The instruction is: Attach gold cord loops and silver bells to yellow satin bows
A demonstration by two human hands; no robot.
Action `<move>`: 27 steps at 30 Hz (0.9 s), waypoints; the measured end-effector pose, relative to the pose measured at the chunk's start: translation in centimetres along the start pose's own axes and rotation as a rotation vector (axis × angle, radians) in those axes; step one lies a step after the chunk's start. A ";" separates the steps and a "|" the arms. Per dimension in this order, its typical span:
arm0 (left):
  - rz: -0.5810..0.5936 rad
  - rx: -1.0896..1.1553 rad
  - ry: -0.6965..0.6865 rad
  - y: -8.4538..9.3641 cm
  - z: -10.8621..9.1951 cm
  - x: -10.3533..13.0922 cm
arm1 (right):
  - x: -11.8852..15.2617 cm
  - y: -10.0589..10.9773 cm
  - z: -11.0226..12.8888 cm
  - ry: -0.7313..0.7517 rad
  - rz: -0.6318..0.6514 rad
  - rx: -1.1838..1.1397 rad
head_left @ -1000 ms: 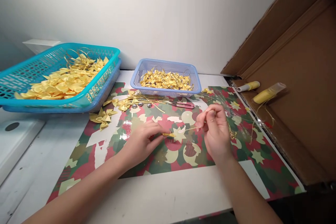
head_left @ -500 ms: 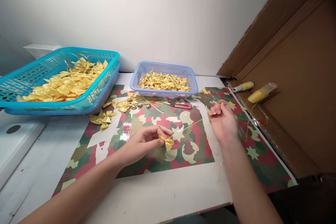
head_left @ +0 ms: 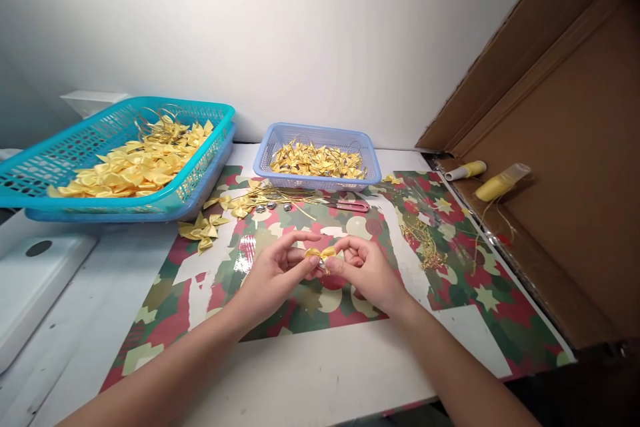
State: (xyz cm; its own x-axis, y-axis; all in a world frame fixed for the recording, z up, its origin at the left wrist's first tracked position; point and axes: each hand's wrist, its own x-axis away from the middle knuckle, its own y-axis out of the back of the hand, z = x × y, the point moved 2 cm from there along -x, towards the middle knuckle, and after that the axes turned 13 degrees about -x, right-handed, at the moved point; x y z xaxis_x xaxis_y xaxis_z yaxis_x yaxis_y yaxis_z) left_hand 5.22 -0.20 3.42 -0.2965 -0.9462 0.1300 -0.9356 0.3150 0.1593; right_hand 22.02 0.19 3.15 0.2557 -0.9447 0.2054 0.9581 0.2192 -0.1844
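From my remote seat, in the head view, I am seeing the right hand (head_left: 367, 270) coming in to meet the left hand (head_left: 283, 265); a half second ago it was standing well apart, drawing a thin gold strand away from the left, and now I am no longer making out that strand between them; I judge that the work is passing from pulling to close fingertip handling. The yellow bow (head_left: 327, 253) is sitting between the two hands, above the patterned sheet (head_left: 487, 297); the left thumb and fingers are pinching one side of it, the right thumb and forefinger are closing narrowly on the other, and something silvery is showing beneath it. Loose bells (head_left: 271, 205) and a pink-handled tool (head_left: 353, 206) are lying beyond the hands, in front of the lavender basket (head_left: 320, 180); a tangle of gold cords (head_left: 425, 247) is lying to the right; I am finding no brand, label or writing that I can read anywhere.
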 end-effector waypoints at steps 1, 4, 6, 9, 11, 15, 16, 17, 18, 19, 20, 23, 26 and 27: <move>0.003 0.001 -0.002 0.0 0.1 0.0 | -0.1 0.1 0.0 -0.033 0.022 -0.009; 0.027 0.014 -0.011 0.0 0.3 0.2 | -0.4 0.5 0.1 -0.098 0.081 -0.042; 0.035 0.022 -0.020 0.0 0.4 0.2 | -0.5 0.8 0.2 -0.134 0.100 -0.067; 0.056 0.017 -0.047 0.1 0.7 0.2 | -0.5 1.2 -0.1 -0.234 0.154 -0.153; 0.086 0.016 -0.078 0.2 0.9 0.2 | -0.5 1.3 -0.4 -0.304 0.215 -0.236; 0.133 -0.003 -0.130 0.3 0.9 0.1 | -0.5 1.1 -0.4 -0.331 0.268 -0.297; 0.137 -0.021 -0.133 0.3 0.9 0.1 | -0.5 1.1 -0.3 -0.311 0.259 -0.287; 0.136 -0.043 -0.135 0.3 0.8 0.1 | -0.4 1.0 -0.2 -0.289 0.247 -0.272; 0.134 -0.067 -0.141 0.3 0.8 0.1 | -0.4 0.8 -0.1 -0.270 0.233 -0.259; 0.130 -0.091 -0.152 0.3 0.7 0.2 | -0.3 0.7 0.0 -0.259 0.219 -0.247; 0.123 -0.107 -0.170 0.3 0.6 0.2 | -0.3 0.6 0.1 -0.250 0.202 -0.237; 0.101 -0.117 -0.222 0.1 0.5 0.2 | -0.2 0.2 0.2 -0.222 0.142 -0.215; 0.098 -0.103 -0.172 0.0 0.7 0.2 | -0.1 0.0 0.2 -0.220 0.130 -0.187; 0.104 -0.096 -0.139 0.0 0.7 0.2 | -0.2 0.1 0.2 -0.221 0.132 -0.183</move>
State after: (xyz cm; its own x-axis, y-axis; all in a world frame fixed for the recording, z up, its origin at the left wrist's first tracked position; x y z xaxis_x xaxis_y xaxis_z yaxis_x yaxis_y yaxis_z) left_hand 5.05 -0.44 2.78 -0.4201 -0.9074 0.0150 -0.8782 0.4107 0.2452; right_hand 22.10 0.42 3.30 0.4175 -0.8307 0.3682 0.8807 0.2702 -0.3890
